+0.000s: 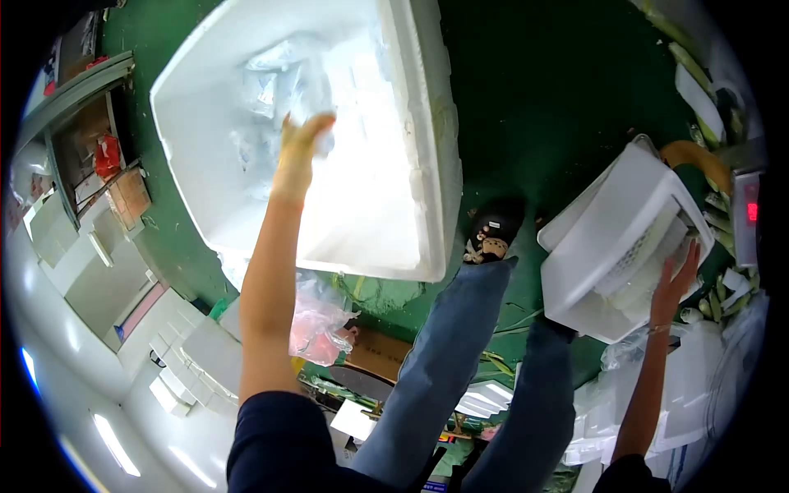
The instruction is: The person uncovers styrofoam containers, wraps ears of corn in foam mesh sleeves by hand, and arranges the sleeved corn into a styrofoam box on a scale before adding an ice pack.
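My left hand (302,156) reaches into a large white foam box (423,140). Its fingers are curled on a clear plastic bag (306,90), somewhat blurred by glare and motion. More clear bags lie along the inner side of the box. On the right, a white plastic basket (588,255) stands tilted, with pale translucent plastic inside. My right hand (677,275) is at the basket's opening, fingers stretched out and apart against its contents or rim; exact contact is unclear.
Green floor (534,90) lies beneath. Near my legs are a shoe (497,226), a pink-tinted plastic bag (316,324) and a cardboard box (378,353). A scale display (750,212), a tape roll (699,160) and green stalks line the right edge. Shelving stands left.
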A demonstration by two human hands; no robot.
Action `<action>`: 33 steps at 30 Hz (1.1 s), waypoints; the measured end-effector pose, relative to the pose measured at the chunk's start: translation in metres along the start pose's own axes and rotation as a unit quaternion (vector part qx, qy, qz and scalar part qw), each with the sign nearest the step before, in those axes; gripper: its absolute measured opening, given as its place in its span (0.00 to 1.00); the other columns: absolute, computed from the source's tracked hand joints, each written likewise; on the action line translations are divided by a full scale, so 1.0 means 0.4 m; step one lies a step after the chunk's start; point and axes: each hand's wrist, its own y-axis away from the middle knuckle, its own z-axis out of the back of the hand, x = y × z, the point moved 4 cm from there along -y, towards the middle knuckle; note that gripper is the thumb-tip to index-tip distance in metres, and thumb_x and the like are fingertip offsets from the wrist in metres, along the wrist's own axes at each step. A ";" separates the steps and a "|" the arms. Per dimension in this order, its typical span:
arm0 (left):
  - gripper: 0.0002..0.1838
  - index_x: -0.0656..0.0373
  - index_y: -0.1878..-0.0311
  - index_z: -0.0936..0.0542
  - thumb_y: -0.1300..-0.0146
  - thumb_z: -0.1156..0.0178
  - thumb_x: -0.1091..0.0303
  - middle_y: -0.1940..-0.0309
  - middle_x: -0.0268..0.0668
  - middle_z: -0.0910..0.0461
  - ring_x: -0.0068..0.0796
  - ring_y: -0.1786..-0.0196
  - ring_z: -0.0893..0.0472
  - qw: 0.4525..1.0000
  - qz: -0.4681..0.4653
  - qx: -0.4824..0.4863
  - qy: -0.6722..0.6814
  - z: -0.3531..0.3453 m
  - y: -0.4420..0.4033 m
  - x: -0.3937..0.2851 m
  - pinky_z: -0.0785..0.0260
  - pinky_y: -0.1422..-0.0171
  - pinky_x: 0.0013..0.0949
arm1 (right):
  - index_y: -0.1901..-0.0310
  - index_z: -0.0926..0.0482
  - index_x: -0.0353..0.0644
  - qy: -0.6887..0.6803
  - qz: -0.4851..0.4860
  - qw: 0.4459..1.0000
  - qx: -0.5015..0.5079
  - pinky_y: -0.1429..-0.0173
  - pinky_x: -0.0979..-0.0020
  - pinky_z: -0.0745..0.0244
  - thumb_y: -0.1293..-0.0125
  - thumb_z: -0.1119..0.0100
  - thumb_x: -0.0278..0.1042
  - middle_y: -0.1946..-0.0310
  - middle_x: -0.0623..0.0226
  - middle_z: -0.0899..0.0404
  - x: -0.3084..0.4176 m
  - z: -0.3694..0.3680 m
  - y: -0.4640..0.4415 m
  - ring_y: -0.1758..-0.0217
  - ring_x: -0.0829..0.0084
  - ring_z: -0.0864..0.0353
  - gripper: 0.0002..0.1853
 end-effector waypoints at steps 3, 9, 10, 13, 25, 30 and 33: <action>0.45 0.65 0.32 0.48 0.52 0.34 0.71 0.46 0.46 0.29 0.36 0.44 0.28 0.990 -0.033 0.091 -0.106 0.053 0.332 -0.209 0.31 0.44 0.36 | 0.32 0.44 0.39 -0.107 0.039 0.993 -0.025 0.28 0.58 0.52 0.36 0.45 0.31 0.33 0.53 0.43 0.181 0.177 0.112 0.29 0.56 0.46 0.32; 0.57 0.61 0.32 0.42 0.71 0.25 0.62 0.43 0.53 0.32 0.51 0.39 0.31 0.774 -0.243 0.560 -0.167 -0.359 0.867 -0.370 0.37 0.35 0.40 | 0.36 0.38 0.40 -0.645 -0.231 0.718 0.124 0.41 0.70 0.34 0.34 0.47 0.27 0.43 0.58 0.29 0.217 0.232 0.403 0.43 0.67 0.28 0.25; 0.56 0.62 0.32 0.42 0.71 0.26 0.62 0.44 0.54 0.32 0.52 0.40 0.31 0.728 -0.201 0.619 -0.214 -0.470 0.919 -0.364 0.37 0.35 0.39 | 0.39 0.36 0.40 -0.640 -0.296 0.704 0.085 0.44 0.71 0.31 0.33 0.48 0.27 0.50 0.58 0.23 0.163 0.241 0.430 0.50 0.68 0.23 0.21; 0.55 0.62 0.32 0.43 0.67 0.28 0.57 0.43 0.54 0.33 0.50 0.40 0.30 0.579 -0.295 0.691 -0.315 -0.759 0.993 -0.292 0.36 0.36 0.37 | 0.42 0.34 0.40 -0.628 -0.341 0.700 -0.004 0.51 0.73 0.27 0.33 0.48 0.28 0.56 0.58 0.21 -0.010 0.236 0.541 0.55 0.70 0.20 0.18; 0.16 0.59 0.58 0.20 0.53 0.36 0.71 0.65 0.40 0.23 0.41 0.61 0.22 0.727 -0.469 0.297 -0.405 -0.740 1.042 -0.246 0.29 0.53 0.42 | 0.48 0.31 0.39 -0.443 -0.386 0.808 0.044 0.56 0.70 0.26 0.40 0.41 0.29 0.63 0.62 0.20 -0.196 0.241 0.796 0.61 0.70 0.20 0.19; 0.43 0.72 0.35 0.42 0.50 0.32 0.63 0.40 0.55 0.33 0.41 0.38 0.32 0.908 -0.174 0.246 -0.292 -0.737 0.721 -0.213 0.42 0.34 0.34 | 0.36 0.44 0.37 -0.530 -0.472 0.704 -0.014 0.46 0.66 0.29 0.46 0.32 0.40 0.47 0.48 0.29 -0.160 0.026 0.675 0.49 0.61 0.26 0.40; 0.25 0.63 0.44 0.28 0.49 0.41 0.74 0.41 0.51 0.32 0.41 0.40 0.31 0.856 -0.181 0.379 -0.302 -0.850 0.564 -0.151 0.38 0.36 0.35 | 0.39 0.47 0.27 -0.601 -0.532 0.596 0.019 0.43 0.61 0.29 0.59 0.24 0.44 0.48 0.45 0.30 -0.070 -0.292 0.610 0.46 0.57 0.28 0.52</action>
